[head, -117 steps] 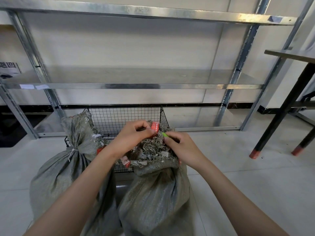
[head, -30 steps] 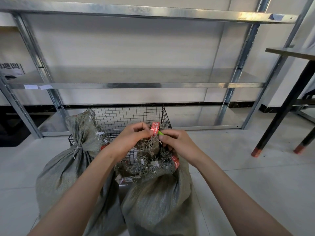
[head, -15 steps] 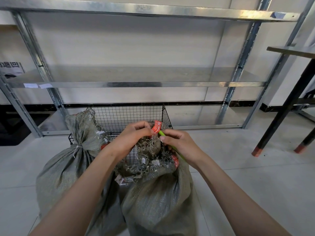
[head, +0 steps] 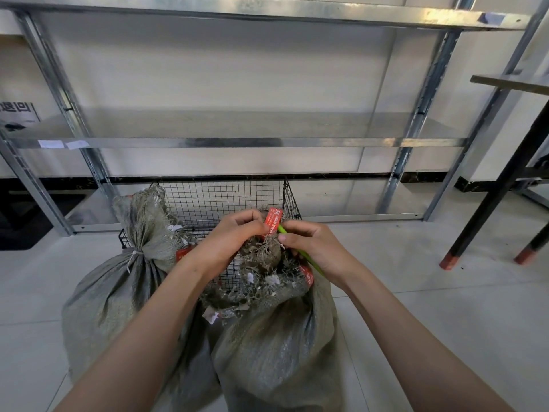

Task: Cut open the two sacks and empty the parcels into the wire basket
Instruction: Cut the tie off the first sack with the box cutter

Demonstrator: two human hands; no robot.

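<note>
Two grey woven sacks stand on the floor in front of me. The left sack is tied at its neck with white string. The right sack has a frayed, bunched top with a red tag on it. My left hand grips the frayed neck by the red tag. My right hand holds a thin green cutter against the same neck, its tip at the tag. Behind both sacks sits the black wire basket; its contents are hidden.
A metal shelving rack stands against the wall behind the basket. A black table leg with a red foot stands at the right. Pale floor tiles stretch to the right of the sacks.
The view has shifted slightly. My right hand has drawn the green cutter a little lower along the sack's neck; my left hand keeps its grip by the red tag.
</note>
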